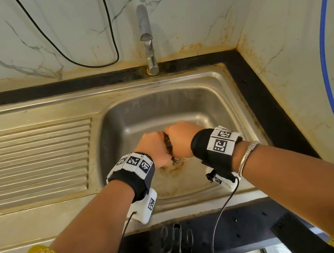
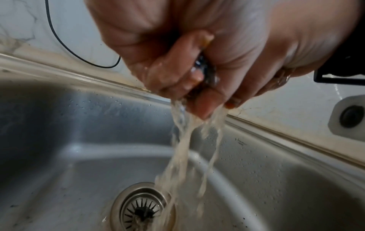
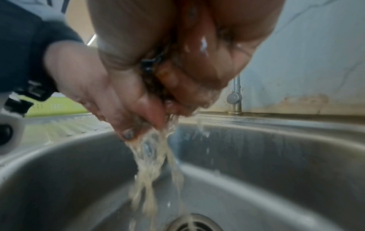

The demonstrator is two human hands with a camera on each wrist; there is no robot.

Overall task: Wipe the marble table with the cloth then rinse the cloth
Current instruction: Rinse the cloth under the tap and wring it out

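Observation:
Both hands are pressed together over the steel sink basin (image 1: 212, 101), squeezing a dark, wet cloth (image 1: 169, 146) between them. My left hand (image 1: 154, 146) grips the cloth from the left and my right hand (image 1: 182, 139) grips it from the right, fingers curled tightly. Only a small dark patch of cloth (image 2: 205, 73) shows between the fingers (image 2: 168, 81) in the left wrist view, and a strip of cloth (image 3: 152, 65) in the right wrist view. Brownish water (image 2: 183, 156) streams from the fists down to the drain (image 2: 142, 209).
The tap (image 1: 147, 39) stands behind the basin; no stream from it is visible. A ribbed drainboard (image 1: 30, 162) lies to the left. A black cable (image 1: 84, 60) hangs on the marble wall, a blue hose (image 1: 326, 55) at the right. Black counter edges the sink.

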